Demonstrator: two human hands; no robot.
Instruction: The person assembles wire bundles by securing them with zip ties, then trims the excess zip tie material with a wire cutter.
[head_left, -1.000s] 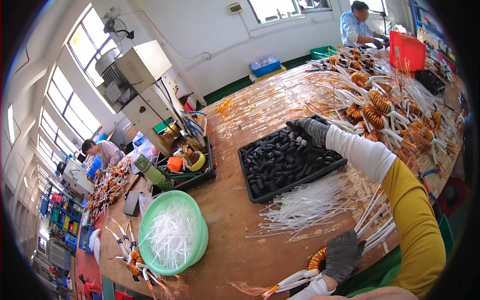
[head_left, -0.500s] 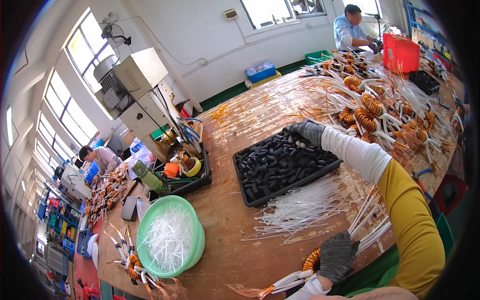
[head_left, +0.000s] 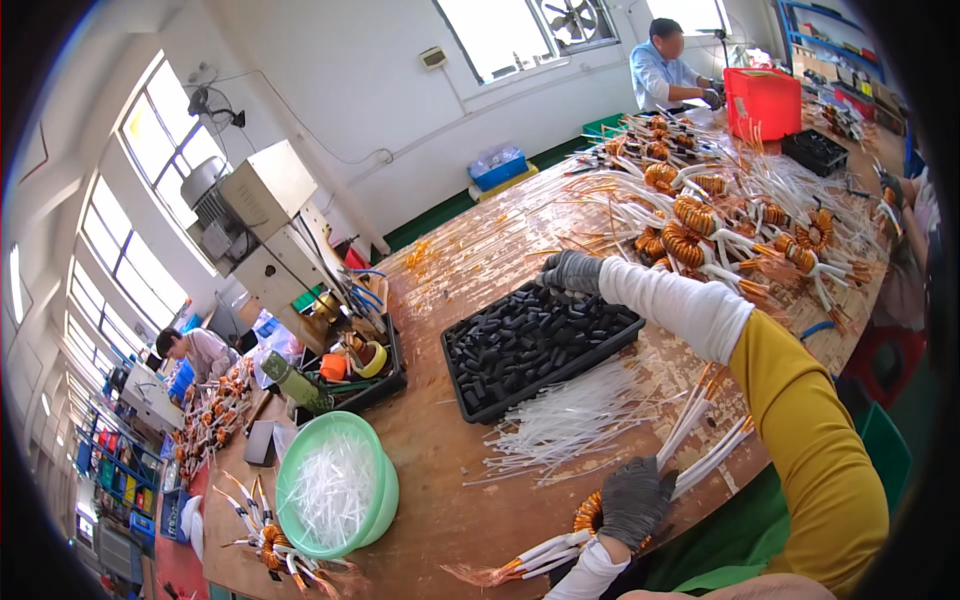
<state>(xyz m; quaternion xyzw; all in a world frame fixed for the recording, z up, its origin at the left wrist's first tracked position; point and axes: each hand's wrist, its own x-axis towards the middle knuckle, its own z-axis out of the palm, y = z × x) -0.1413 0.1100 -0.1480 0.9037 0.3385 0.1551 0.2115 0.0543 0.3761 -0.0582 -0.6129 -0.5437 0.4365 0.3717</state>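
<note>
My gloved left hand (head_left: pixel 636 500) is closed round a copper-wound ring coil (head_left: pixel 588 514) at the table's near edge. White-sleeved leads (head_left: pixel 545 556) with frayed copper ends stick out on the left of it, and more leads reach up to the right. My gloved right hand (head_left: pixel 572 272) is at the far right part of a black tray (head_left: pixel 478 412), fingers curled down among short black tubes (head_left: pixel 535 340). What its fingertips hold, if anything, is hidden. White cable ties (head_left: pixel 570 425) lie loose between the tray and my left hand.
A green bowl (head_left: pixel 388 500) of white strips stands left, beside another coil (head_left: pixel 272 545). Behind it are a tool tray (head_left: pixel 395 375) and a machine (head_left: pixel 265 195). Coils (head_left: pixel 690 240) pile up at the far right, near a red bin (head_left: pixel 762 105). Other people work around.
The whole view has shifted, so the scene sits further left. My right hand stays at the tray with its fingers bent further down. My left hand keeps its grip on the coil.
</note>
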